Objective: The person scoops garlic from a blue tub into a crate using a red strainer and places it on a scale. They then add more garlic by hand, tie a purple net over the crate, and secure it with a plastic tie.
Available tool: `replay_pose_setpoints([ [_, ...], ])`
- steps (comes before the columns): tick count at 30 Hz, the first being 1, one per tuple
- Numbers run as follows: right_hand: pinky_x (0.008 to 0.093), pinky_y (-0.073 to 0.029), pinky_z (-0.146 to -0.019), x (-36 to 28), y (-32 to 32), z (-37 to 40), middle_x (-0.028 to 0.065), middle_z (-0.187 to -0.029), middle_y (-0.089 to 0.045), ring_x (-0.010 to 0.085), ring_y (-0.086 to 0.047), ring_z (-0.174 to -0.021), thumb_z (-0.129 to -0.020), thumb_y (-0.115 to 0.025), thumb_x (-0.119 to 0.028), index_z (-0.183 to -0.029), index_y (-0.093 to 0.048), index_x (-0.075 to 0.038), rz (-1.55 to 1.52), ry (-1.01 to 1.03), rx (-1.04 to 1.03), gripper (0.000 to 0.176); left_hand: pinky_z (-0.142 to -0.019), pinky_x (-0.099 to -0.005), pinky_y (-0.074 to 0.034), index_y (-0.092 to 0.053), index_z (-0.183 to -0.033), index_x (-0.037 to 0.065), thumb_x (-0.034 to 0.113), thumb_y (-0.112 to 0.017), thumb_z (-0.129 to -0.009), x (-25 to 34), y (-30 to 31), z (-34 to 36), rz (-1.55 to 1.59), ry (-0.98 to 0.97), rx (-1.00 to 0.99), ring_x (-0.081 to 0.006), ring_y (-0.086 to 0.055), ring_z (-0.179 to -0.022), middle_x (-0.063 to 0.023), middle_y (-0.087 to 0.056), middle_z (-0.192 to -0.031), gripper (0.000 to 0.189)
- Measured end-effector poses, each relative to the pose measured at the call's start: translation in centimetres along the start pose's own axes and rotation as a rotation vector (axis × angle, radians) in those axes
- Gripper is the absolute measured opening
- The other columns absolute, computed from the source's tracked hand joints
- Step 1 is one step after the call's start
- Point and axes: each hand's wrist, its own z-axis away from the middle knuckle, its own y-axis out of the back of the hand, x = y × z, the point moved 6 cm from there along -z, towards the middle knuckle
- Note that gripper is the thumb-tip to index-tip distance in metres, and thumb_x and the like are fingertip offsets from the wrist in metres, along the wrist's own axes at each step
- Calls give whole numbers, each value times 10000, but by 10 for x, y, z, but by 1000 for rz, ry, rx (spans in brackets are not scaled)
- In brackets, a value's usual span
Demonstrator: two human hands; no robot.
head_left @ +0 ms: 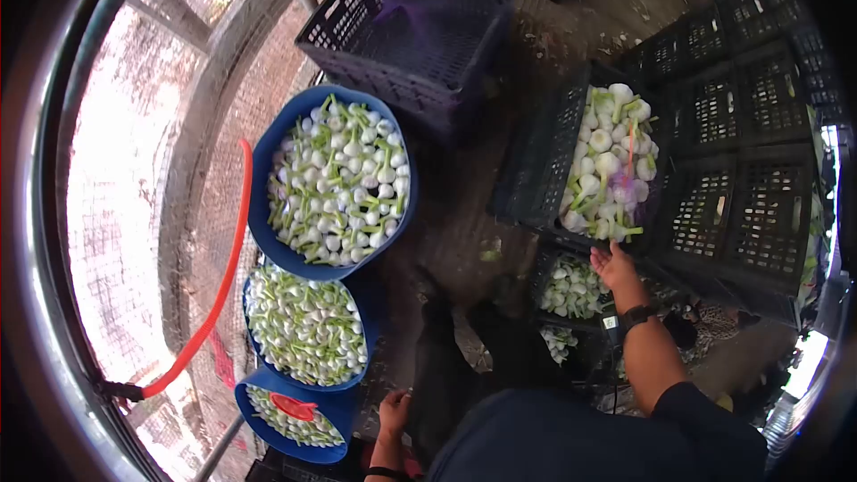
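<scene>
Head | right hand (614, 266): fingers open at crate (555, 228) edge | left hand (394, 412): curled, grip unclear, off tubs (260, 214)

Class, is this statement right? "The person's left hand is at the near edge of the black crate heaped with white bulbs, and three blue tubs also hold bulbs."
Not quite: the head view shows the right hand at the near edge of the black crate heaped with white bulbs; three blue tubs also hold bulbs.
</scene>
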Motion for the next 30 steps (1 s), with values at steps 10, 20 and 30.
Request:
replay_pose_setpoints([
  [10, 457, -528, -864, -6, 9, -3, 158, -1052, -582, 312, -635, -980, -973, -578, -308, -1209, -486, -65, 20, 30, 53, 351, -639, -234, -487, -650, -1002, -6, 94, -601, -872, -75, 36, -12, 478, 299, -17, -101, -603, -712, -41, -652, -823, 171],
  [20, 455, -511, -891, -8, 10, -2, 147, -1100, -571, 309, -624, -999, -987, -552, -295, -1247, -476, -81, 15, 26, 54, 345, -560, -239, -460, -626, -995, 15, 114, -615, -889, -86, 31, -18, 571, 271, -38, -101, -572, -623, -35, -634, -819, 145],
  [30, 452, -526, -853, -6, 15, -5, 153, -1063, -617, 296, -636, -992, -973, -570, -333, -1236, -494, -92, 45, 55, 16, 365, -581, -237, -491, -621, -997, 9, 109, -613, -900, -74, 39, -11, 621, 314, -17, -133, -623, -668, -45, -632, -826, 140],
])
